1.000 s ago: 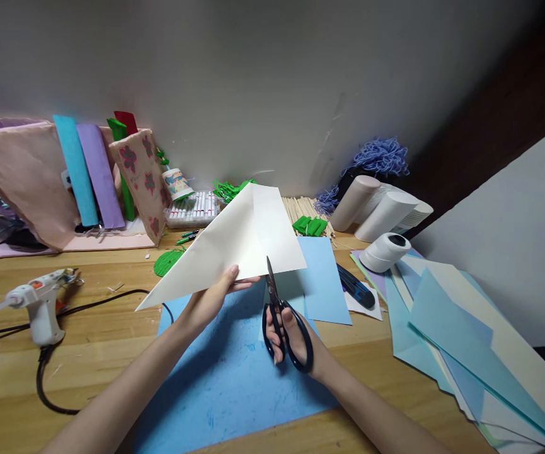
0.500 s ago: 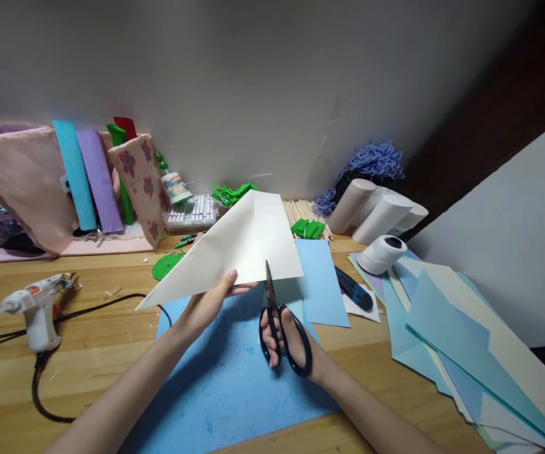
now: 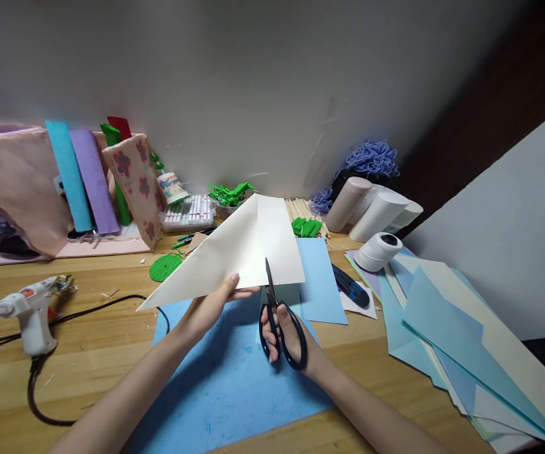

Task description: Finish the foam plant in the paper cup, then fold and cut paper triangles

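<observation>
The left hand (image 3: 208, 308) pinches a stiff, folded cream paper triangle (image 3: 234, 252) above the wooden bench (image 3: 87, 353). The right hand (image 3: 291, 334), fingers curled through black-handled scissors (image 3: 276, 315), apparently cuts its lower edge.

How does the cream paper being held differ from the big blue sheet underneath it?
The cream paper is folded and held up by the left hand; the blue sheet lies flat on the table. The cream paper is plain; the blue sheet shows darker marks. The scissors in the right hand meet the cream paper's edge, not the blue sheet. Both are paper.
</observation>
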Action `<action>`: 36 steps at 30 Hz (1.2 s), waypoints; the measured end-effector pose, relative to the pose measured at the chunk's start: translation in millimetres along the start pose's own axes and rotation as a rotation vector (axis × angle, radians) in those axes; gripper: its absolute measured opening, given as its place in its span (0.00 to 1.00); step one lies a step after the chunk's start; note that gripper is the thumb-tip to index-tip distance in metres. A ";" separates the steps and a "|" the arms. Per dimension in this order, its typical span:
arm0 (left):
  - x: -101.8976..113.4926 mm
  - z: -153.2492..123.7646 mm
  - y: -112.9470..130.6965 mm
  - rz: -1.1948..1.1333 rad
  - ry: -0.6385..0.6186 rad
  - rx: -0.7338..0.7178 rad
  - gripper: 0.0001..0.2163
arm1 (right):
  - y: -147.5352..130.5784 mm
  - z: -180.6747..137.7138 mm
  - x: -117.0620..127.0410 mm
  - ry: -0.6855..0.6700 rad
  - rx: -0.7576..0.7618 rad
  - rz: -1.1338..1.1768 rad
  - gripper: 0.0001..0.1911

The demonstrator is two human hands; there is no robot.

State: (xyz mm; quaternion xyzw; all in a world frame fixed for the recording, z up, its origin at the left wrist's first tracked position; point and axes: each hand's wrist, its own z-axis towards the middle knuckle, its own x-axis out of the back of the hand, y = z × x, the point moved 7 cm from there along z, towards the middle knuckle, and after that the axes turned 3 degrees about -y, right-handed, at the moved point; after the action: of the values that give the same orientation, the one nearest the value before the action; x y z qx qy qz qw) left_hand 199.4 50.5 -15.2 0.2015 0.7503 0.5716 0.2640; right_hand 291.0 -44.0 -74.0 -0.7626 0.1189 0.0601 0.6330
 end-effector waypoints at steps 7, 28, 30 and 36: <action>2.1 2.8 -5.9 -0.007 0.006 0.037 0.15 | -0.7 -1.1 -2.1 0.078 -0.054 -0.024 0.32; -9.6 -1.4 -8.4 -0.041 -0.027 0.098 0.14 | 0.0 2.7 2.0 0.121 -0.091 0.068 0.35; -9.6 -1.3 -9.7 -0.037 -0.022 0.113 0.13 | -0.2 2.0 2.0 0.133 -0.101 0.065 0.35; -9.7 -0.9 -11.4 -0.046 -0.033 0.129 0.13 | 1.0 3.2 4.0 0.140 -0.105 0.059 0.35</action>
State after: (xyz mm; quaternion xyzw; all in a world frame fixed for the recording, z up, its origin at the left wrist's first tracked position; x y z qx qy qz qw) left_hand 206.4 41.0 -24.3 0.2101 0.7856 0.5123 0.2760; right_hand 294.8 -41.5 -76.5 -0.7933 0.1820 0.0316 0.5801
